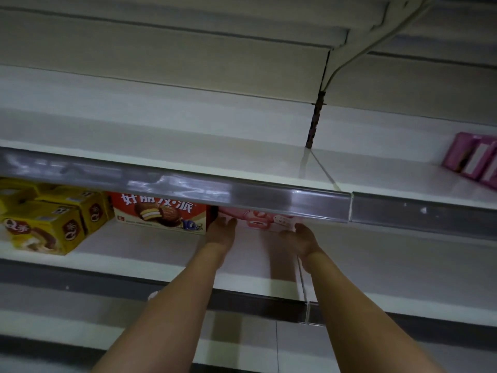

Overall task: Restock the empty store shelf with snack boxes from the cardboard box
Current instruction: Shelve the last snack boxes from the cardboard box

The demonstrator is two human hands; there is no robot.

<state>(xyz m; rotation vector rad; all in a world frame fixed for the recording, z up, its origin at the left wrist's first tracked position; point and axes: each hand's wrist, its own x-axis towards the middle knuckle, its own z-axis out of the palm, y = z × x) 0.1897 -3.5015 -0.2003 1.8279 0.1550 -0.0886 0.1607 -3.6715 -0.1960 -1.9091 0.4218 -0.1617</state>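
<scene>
A pink snack box [258, 219] stands at the back of the middle shelf [376, 267], half hidden by the price rail [242, 195] of the shelf above. My left hand [220, 232] lies against its left end and my right hand [298, 238] against its right end, fingers spread along the box. Right beside it on the left stands a red chocolate-pie box [161, 212]. The cardboard box is out of view.
Several yellow snack boxes [48, 224] sit at the left of the same shelf. Pink boxes [473, 160] stand at the far right of the upper shelf [215, 146]. A lower shelf edge [242, 300] runs under my forearms.
</scene>
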